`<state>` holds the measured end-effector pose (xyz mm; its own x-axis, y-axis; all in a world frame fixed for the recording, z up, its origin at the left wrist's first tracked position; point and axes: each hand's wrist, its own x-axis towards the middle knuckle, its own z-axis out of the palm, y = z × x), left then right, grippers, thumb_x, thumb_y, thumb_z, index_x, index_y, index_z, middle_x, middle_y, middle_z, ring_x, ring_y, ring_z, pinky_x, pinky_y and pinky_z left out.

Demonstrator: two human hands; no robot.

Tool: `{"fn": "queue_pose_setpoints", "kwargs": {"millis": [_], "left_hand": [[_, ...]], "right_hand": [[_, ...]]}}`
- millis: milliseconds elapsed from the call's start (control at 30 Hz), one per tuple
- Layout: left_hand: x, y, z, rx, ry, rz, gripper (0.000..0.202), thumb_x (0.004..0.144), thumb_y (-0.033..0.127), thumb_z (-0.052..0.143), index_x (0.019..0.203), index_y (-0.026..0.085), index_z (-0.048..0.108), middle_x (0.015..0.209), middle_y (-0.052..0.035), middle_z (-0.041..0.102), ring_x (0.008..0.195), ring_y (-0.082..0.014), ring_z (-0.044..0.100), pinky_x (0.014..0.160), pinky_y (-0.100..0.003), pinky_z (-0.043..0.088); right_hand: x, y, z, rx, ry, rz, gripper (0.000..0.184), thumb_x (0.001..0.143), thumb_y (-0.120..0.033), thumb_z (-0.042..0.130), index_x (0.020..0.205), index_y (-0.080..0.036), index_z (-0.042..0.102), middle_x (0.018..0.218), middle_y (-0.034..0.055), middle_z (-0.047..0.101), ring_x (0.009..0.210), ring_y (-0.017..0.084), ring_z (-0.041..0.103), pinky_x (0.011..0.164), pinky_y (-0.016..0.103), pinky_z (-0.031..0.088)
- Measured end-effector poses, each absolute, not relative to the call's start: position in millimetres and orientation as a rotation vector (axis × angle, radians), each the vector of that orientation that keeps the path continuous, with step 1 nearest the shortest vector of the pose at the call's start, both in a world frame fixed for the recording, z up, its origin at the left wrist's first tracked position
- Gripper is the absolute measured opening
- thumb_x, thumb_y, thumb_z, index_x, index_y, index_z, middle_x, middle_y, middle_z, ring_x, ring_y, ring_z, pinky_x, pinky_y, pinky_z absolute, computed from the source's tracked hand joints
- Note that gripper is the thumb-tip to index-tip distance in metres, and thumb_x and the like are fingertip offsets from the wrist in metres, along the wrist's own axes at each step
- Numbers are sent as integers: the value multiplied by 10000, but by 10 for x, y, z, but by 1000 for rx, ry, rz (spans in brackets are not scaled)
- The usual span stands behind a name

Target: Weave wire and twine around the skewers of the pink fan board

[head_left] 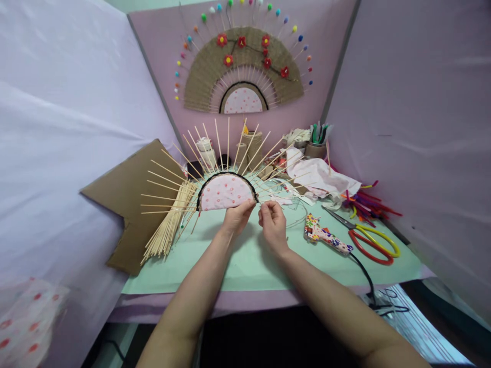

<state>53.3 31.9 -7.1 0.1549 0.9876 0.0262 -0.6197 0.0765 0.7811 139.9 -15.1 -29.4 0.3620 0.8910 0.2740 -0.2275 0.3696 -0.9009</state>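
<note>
A half-round fan piece point(224, 192), pink dotted cloth with a black rim and thin wooden skewers fanning out from it, stands upright on the pale green table mat point(249, 266). My left hand point(238, 217) grips its lower right corner, fingers closed on the edge. My right hand point(271, 221) is beside it, thumb and fingers pinched together just right of that corner; what they pinch is too small to make out. A bundle of loose skewers point(169, 230) lies to the left of the fan piece.
A patterned glue gun point(326, 236) with a black cord and red-and-yellow scissors point(370, 239) lie at right. Pipe cleaners point(366, 202), white cloth point(320, 176), twine rolls point(251, 143) and cups stand behind. Brown cardboard point(126, 199) lies left. A finished fan point(243, 71) hangs on the back wall.
</note>
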Motion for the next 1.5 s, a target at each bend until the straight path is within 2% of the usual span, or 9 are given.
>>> {"fn": "queue_pose_setpoints", "kwargs": {"millis": [133, 367, 567, 867, 1067, 1233, 1500], "left_hand": [[518, 333, -97, 757, 635, 1319, 166, 527, 152, 778, 624, 138, 644, 632, 21, 631, 635, -89, 561, 682, -252, 457], [491, 332, -93, 760, 627, 1320, 200, 528, 166, 796, 693, 133, 687, 745, -16, 698, 759, -137, 633, 849, -340, 489], [469, 351, -102, 753, 597, 1315, 208, 530, 170, 812, 690, 118, 690, 739, -27, 706, 767, -144, 653, 892, -352, 501], [379, 401, -89, 753, 639, 1251, 233, 528, 163, 818, 714, 118, 684, 742, -28, 704, 760, -145, 652, 878, -353, 520], [361, 358, -69, 858, 657, 1143, 285, 539, 178, 811, 788, 139, 678, 781, -16, 685, 765, -142, 619, 812, -358, 526], [371, 322, -48, 865, 658, 1135, 315, 528, 170, 818, 807, 143, 672, 816, -10, 679, 782, -132, 603, 836, -362, 513], [375, 313, -58, 872, 631, 1098, 344, 528, 146, 818, 842, 162, 678, 845, -19, 676, 799, -148, 606, 855, -405, 504]], "right_hand": [[1412, -150, -308, -930, -910, 851, 256, 859, -457, 534, 813, -210, 483, 599, -67, 423, 515, 84, 383, 487, 211, 322], [1494, -152, -249, -1007, -966, 761, 251, 845, -444, 547, 852, -193, 537, 616, -54, 452, 528, 96, 394, 511, 231, 345], [1648, -167, -162, -1070, -1172, 541, 183, 872, -367, 532, 849, -190, 574, 750, 2, 570, 688, 143, 518, 645, 272, 418], [2143, -95, 403, -1148, -1962, -9, 135, 893, -267, 533, 838, -205, 639, 802, 57, 573, 818, 215, 514, 747, 347, 395], [2187, 166, 543, -1231, -2283, 72, 65, 828, -203, 624, 784, -205, 671, 835, 59, 575, 861, 222, 511, 778, 348, 379], [2166, 273, 504, -1215, -2292, 168, 70, 827, -183, 620, 767, -184, 656, 808, 53, 568, 848, 205, 512, 778, 327, 371], [2100, 318, 430, -1287, -2301, 58, 70, 820, -191, 630, 758, -197, 662, 809, 52, 574, 852, 217, 500, 754, 328, 347]]}}
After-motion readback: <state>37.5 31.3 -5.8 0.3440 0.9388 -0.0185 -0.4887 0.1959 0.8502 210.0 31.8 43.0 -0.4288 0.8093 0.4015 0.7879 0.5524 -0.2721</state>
